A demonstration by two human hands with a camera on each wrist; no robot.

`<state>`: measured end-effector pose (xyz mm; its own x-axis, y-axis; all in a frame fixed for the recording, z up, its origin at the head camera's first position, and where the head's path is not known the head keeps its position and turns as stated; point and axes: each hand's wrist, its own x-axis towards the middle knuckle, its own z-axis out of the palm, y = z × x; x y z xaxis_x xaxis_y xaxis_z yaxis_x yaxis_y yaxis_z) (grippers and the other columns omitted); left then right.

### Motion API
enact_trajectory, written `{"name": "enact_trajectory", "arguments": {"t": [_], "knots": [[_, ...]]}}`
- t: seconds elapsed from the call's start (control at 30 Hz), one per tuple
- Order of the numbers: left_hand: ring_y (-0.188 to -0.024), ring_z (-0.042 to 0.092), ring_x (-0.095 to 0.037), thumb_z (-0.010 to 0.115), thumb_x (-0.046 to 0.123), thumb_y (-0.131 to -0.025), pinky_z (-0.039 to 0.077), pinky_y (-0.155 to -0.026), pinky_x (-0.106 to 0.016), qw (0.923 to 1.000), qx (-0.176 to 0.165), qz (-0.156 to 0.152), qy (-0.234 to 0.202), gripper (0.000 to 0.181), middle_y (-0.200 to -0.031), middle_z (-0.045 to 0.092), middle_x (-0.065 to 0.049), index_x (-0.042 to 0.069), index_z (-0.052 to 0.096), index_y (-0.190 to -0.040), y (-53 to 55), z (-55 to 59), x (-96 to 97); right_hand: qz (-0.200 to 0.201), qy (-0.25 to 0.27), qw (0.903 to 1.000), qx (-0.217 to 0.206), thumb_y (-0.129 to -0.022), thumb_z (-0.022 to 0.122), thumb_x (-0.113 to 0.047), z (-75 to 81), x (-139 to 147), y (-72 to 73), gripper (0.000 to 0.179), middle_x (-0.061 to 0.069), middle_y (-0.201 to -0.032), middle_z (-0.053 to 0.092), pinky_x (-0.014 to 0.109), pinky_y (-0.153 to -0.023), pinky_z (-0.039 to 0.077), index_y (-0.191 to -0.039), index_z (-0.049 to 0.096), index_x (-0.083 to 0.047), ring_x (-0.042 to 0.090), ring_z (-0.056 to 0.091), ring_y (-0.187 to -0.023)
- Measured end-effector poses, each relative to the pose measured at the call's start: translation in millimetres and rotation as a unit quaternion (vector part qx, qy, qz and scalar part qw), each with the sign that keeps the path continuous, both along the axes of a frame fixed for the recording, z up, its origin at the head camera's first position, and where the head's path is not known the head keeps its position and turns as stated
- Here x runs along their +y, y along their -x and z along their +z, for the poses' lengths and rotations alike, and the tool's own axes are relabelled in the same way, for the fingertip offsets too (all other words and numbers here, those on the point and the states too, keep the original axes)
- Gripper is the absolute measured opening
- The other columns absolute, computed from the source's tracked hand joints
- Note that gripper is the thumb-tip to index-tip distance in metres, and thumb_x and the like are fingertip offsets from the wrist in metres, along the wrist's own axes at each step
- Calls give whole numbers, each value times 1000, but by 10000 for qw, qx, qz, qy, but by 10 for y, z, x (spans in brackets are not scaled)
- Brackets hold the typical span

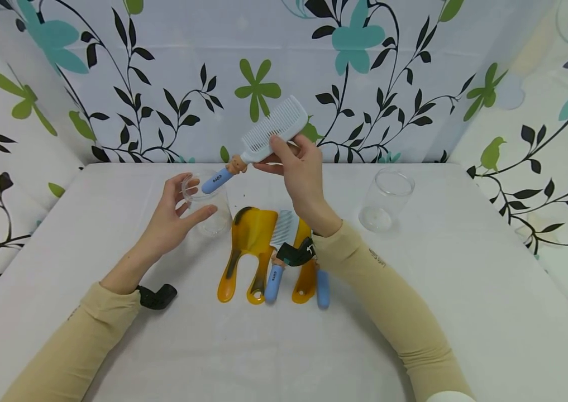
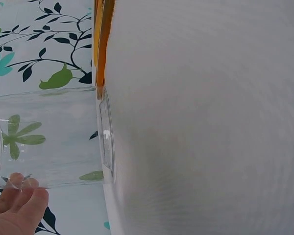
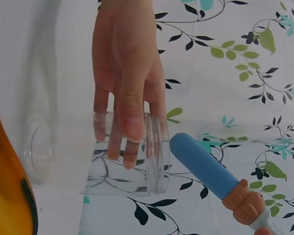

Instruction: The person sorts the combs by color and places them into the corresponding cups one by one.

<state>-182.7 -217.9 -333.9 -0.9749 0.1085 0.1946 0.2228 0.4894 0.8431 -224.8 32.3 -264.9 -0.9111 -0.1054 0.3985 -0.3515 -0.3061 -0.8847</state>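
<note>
My left hand [image 1: 170, 212] holds a clear jar [image 1: 217, 216] near its rim, thumb on the near side and fingers behind it. The right wrist view shows this jar [image 3: 120, 171] with the thumb in front. A white comb [image 1: 280, 125] with a blue handle and a small brown figure at its neck is pinched by its toothed end in my right hand [image 1: 306, 173]. Its handle slants down to the left, and the tip overlaps the jar's mouth in the head view. In the right wrist view the blue handle [image 3: 203, 164] points at the rim.
Amber combs [image 1: 256, 226] lie mid-table beside another blue-handled comb [image 1: 272, 285]. A further blue handle [image 1: 323, 290] shows below my right sleeve. A second clear jar [image 1: 386, 202] stands at the right. A patterned curtain [image 1: 273, 33] hangs behind.
</note>
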Motion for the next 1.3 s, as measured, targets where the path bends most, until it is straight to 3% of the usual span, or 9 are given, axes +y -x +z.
{"name": "enact_trajectory", "arguments": {"t": [0.2, 0.5, 0.8, 1.03, 1.3], "knots": [[-145, 29, -37, 71, 28, -94, 23, -120, -58, 10000, 0, 26, 60, 86, -158, 30, -17, 11, 12, -155, -3, 11, 25, 86, -53, 9997, 209, -103, 53, -8, -101, -58, -4, 26, 25, -117, 67, 39, -82, 61, -124, 57, 7, 29, 72, -96], [-148, 25, -42, 70, 29, -94, 23, -120, -59, 10000, -47, 46, 75, 87, -160, 27, -18, 11, 10, -155, -10, 24, 6, 622, -845, 9927, 601, -99, 59, -4, -196, -146, -33, 28, 25, -119, 66, 36, -88, 60, -123, 60, 9, 32, 70, -104], [-149, 23, -43, 70, 29, -94, 23, -120, -59, 10000, -64, -5, 17, 88, -160, 26, -19, 9, 11, -155, -9, 19, 7, 541, -1292, 9883, 600, -97, 63, -6, -222, -127, -11, 25, 26, -109, 70, 34, -84, 61, -117, 64, 9, 35, 72, -95], [-148, 24, -42, 71, 28, -94, 22, -119, -60, 9999, -95, -13, -42, 87, -161, 26, -18, 12, 11, -156, -12, 16, -7, 614, -1415, 9855, 706, -95, 66, -7, -224, -139, -12, 21, 22, -101, 73, 34, -82, 61, -109, 69, 8, 27, 73, -88], [-146, 27, -41, 70, 28, -94, 23, -120, -60, 9999, -113, -10, -52, 87, -160, 27, -18, 14, 10, -156, -8, 15, -2, 974, -1319, 9839, 710, -96, 63, -1, -204, -138, -50, 25, 24, -110, 71, 35, -86, 60, -118, 65, 9, 27, 73, -96]]}}
